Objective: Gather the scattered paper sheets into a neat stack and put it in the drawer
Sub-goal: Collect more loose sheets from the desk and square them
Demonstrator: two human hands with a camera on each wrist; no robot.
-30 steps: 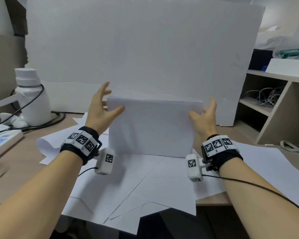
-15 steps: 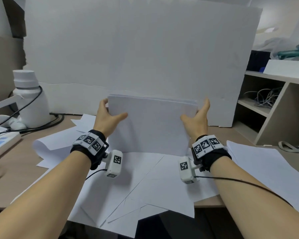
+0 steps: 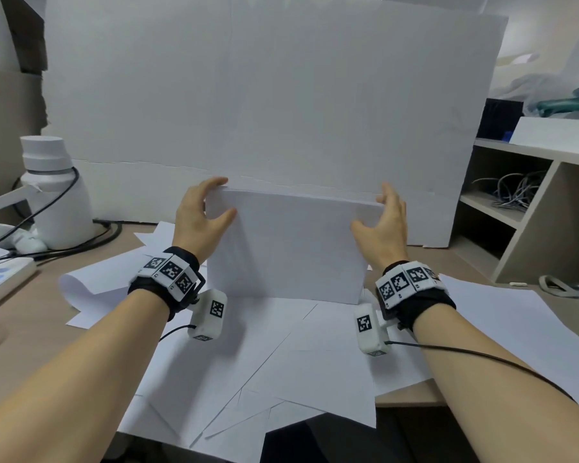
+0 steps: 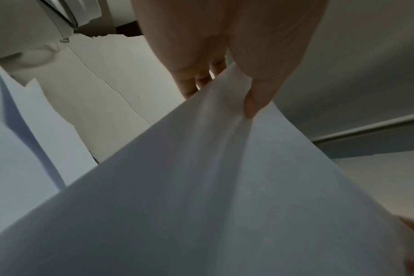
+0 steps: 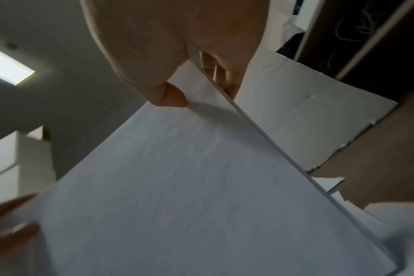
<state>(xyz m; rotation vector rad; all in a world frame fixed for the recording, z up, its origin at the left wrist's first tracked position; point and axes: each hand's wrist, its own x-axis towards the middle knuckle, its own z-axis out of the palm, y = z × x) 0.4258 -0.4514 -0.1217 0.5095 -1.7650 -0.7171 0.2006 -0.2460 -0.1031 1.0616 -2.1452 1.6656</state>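
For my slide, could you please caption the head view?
Both hands, left hand and right hand, hold a paper stack upright on edge over scattered sheets.

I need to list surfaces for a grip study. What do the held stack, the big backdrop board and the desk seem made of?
Stack: thin matte white paper; it creases under the left hand's thumb.
Board: probably foam board or card; matte white, with ragged broken edges.
Desk: wood-look brown top, likely laminate; smooth, dull sheen.
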